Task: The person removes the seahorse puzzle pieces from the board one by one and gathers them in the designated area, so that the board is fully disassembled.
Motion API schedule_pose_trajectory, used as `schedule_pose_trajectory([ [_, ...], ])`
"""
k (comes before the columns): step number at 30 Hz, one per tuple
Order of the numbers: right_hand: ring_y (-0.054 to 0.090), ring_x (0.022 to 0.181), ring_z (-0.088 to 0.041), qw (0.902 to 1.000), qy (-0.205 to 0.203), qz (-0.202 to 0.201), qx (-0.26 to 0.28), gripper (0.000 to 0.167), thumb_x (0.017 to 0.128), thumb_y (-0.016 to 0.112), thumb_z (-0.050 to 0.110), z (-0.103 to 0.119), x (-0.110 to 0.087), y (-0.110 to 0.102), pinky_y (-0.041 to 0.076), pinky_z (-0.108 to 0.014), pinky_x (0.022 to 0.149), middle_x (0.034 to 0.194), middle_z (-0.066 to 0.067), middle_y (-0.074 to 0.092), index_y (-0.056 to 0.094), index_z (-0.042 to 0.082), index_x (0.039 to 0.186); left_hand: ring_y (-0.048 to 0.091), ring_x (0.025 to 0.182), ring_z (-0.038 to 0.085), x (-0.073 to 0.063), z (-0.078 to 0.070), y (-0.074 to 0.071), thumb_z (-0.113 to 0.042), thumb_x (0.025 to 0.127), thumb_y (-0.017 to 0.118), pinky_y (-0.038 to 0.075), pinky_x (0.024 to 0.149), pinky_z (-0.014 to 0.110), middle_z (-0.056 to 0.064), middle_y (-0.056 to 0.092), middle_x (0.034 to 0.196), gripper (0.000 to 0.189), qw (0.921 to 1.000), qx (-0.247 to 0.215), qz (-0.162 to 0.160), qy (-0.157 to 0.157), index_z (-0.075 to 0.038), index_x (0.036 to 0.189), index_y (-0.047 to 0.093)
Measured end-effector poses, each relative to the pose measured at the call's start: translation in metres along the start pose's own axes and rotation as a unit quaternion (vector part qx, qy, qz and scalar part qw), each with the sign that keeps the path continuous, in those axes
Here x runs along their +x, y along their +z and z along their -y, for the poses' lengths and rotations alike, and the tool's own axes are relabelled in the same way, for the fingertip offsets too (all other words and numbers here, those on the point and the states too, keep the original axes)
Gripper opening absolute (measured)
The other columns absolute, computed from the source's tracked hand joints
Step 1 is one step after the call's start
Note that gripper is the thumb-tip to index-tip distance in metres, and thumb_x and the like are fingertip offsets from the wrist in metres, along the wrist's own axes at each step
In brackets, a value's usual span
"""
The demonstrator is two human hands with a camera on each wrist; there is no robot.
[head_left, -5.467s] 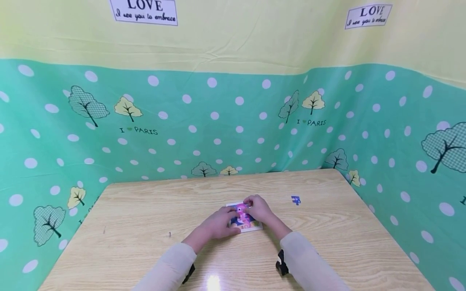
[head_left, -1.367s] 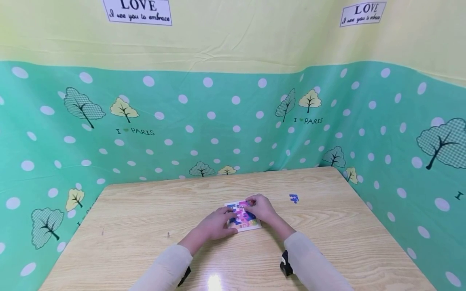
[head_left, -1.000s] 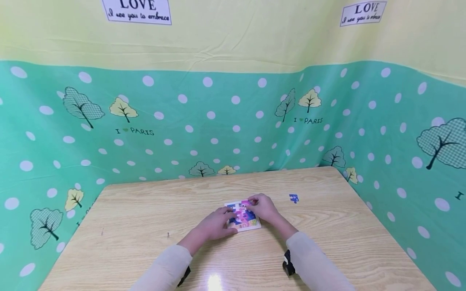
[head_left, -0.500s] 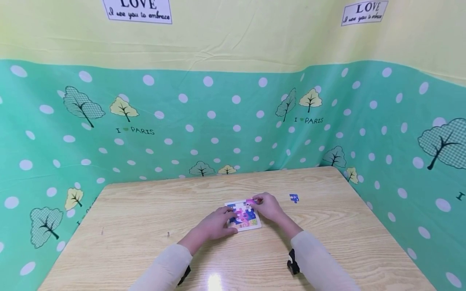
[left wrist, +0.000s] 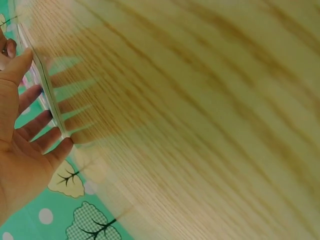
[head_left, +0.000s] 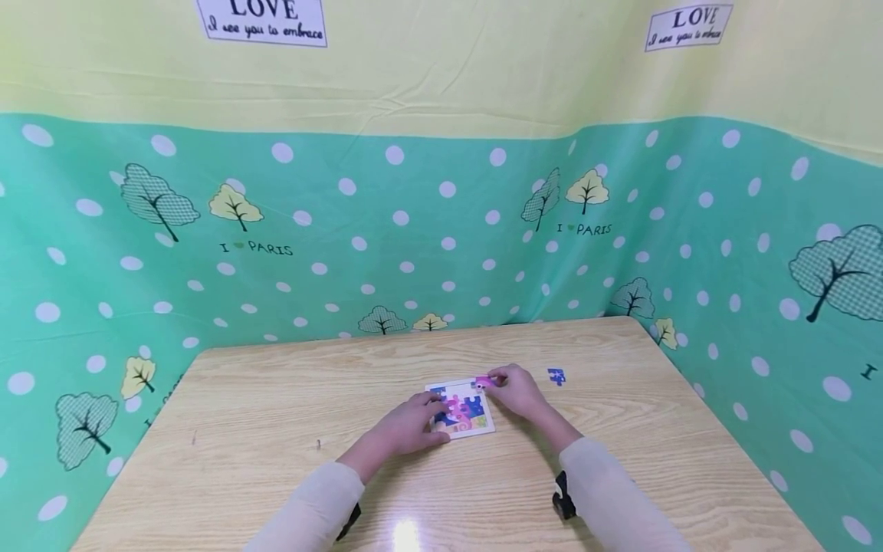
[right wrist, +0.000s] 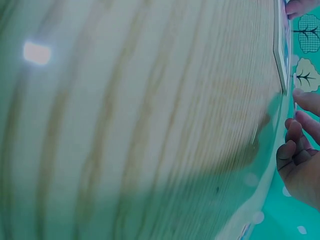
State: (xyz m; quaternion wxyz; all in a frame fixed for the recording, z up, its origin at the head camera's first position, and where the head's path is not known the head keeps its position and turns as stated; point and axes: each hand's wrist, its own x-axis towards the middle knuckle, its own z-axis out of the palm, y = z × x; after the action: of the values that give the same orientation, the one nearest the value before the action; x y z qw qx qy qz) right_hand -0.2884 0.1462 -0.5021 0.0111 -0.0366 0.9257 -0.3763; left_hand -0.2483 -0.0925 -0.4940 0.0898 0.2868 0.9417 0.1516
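Note:
A small jigsaw puzzle in a white-rimmed tray [head_left: 476, 435] lies on the table, with blue and pink pieces in it and a pale gap in its upper part. My left hand [head_left: 408, 426] rests on the tray's left side; in the left wrist view its fingers [left wrist: 37, 122] are spread and fairly straight along the tray edge [left wrist: 48, 92]. At the top right corner, my right hand [head_left: 516, 389] pinches a pink puzzle piece [head_left: 483, 382] between thumb and fingers. In the right wrist view the other fingers of the right hand [right wrist: 302, 150] are curled.
A blue puzzle piece [head_left: 556, 376] lies on the wooden table [head_left: 276, 414] to the right of the right hand. A small dark mark [head_left: 319, 444] shows on the tabletop at left. Behind and beside the table hangs a green dotted curtain [head_left: 428, 299].
My right hand has drawn the pink piece up and right from within the puzzle to the tray's corner, baring a pale gap. The left hand stays in place.

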Motion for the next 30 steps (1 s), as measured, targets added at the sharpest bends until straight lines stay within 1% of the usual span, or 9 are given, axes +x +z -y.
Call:
schedule_pose_trajectory([
  [4, 0.054, 0.084, -0.017, 1.0, 0.0, -0.002, -0.004, 0.035, 0.081, 0.071, 0.018, -0.002, 0.0, -0.003, 0.051, -0.031, 0.075, 0.092, -0.006, 0.058, 0.066, 0.005, 0.112, 0.043, 0.13, 0.03, 0.0, 0.001, 0.0, -0.048, 0.087, 0.06, 0.039, 0.108, 0.044, 0.011, 0.046, 0.14, 0.054, 1.0, -0.001, -0.001, 0.002, -0.017, 0.131, 0.053],
  [13, 0.055, 0.085, -0.017, 0.9999, 0.015, -0.005, -0.003, 0.035, 0.08, 0.071, 0.019, -0.007, 0.0, -0.006, 0.052, -0.033, 0.078, 0.093, -0.005, 0.058, 0.066, 0.006, 0.113, 0.042, 0.131, 0.031, -0.001, -0.001, -0.001, -0.047, 0.087, 0.061, 0.038, 0.108, 0.045, 0.011, 0.045, 0.141, 0.054, 1.0, -0.003, -0.002, -0.001, -0.017, 0.131, 0.053],
  [23, 0.056, 0.085, -0.018, 0.9998, 0.012, -0.012, -0.006, 0.037, 0.08, 0.072, 0.017, -0.014, 0.0, -0.011, 0.052, -0.034, 0.078, 0.094, -0.008, 0.059, 0.066, 0.004, 0.113, 0.041, 0.132, 0.031, -0.001, 0.001, 0.002, -0.048, 0.087, 0.06, 0.037, 0.109, 0.045, 0.011, 0.044, 0.142, 0.055, 1.0, -0.003, -0.004, -0.003, -0.018, 0.133, 0.052],
  [30, 0.056, 0.087, -0.018, 0.9996, 0.021, -0.013, -0.015, 0.036, 0.081, 0.071, 0.019, -0.018, 0.001, -0.015, 0.052, -0.035, 0.078, 0.096, -0.007, 0.059, 0.066, 0.006, 0.114, 0.043, 0.131, 0.03, 0.001, 0.002, 0.003, -0.05, 0.086, 0.06, 0.038, 0.108, 0.044, 0.01, 0.045, 0.141, 0.055, 1.0, 0.003, -0.004, -0.005, -0.019, 0.132, 0.053],
])
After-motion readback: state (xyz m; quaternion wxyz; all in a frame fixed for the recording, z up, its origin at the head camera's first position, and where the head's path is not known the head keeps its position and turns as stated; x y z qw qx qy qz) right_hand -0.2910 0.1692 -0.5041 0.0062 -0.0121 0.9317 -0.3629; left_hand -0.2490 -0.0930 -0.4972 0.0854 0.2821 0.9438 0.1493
